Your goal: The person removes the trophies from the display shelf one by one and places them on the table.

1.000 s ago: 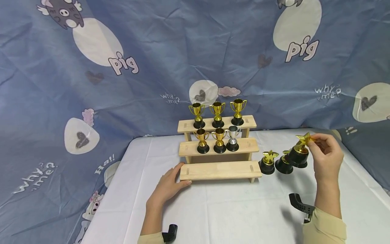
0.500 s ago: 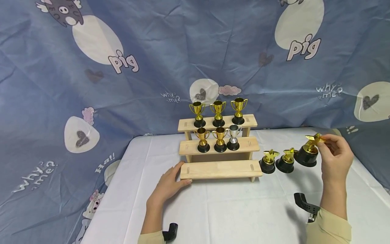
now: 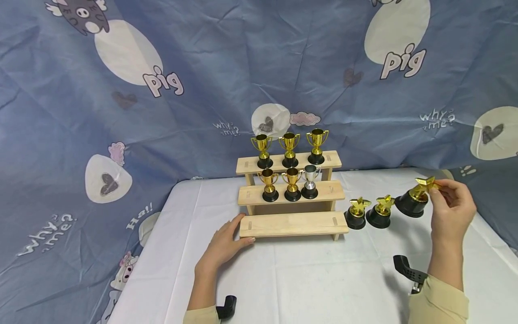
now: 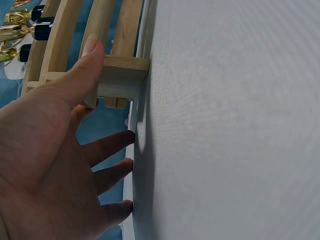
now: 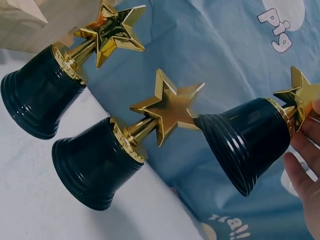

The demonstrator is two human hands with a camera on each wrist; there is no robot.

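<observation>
My left hand [image 3: 225, 243] holds the left end of the lowest board of a three-tier wooden display stand [image 3: 293, 225]. Its thumb lies at the front edge, the index finger at the rear corner; in the left wrist view the other fingers [image 4: 112, 178] spread down beside the stand. At the right, my right hand [image 3: 452, 209] pinches a gold star trophy [image 3: 412, 203] by its star, the black base tilted and raised over the table. Two similar star trophies, one nearer the stand [image 3: 356, 213] and one farther right [image 3: 380, 212], stand upright on the cloth.
Three gold cup trophies [image 3: 289, 150] line the top tier. The middle tier carries two more gold cups [image 3: 269, 185] and a silver cup [image 3: 310, 182]. A white cloth [image 3: 307, 279] covers the table, and a blue printed curtain [image 3: 210, 90] hangs behind.
My right hand has moved right with the held star trophy, away from the two standing ones, whose middle one now shows fully. My left hand has stayed at the stand.
</observation>
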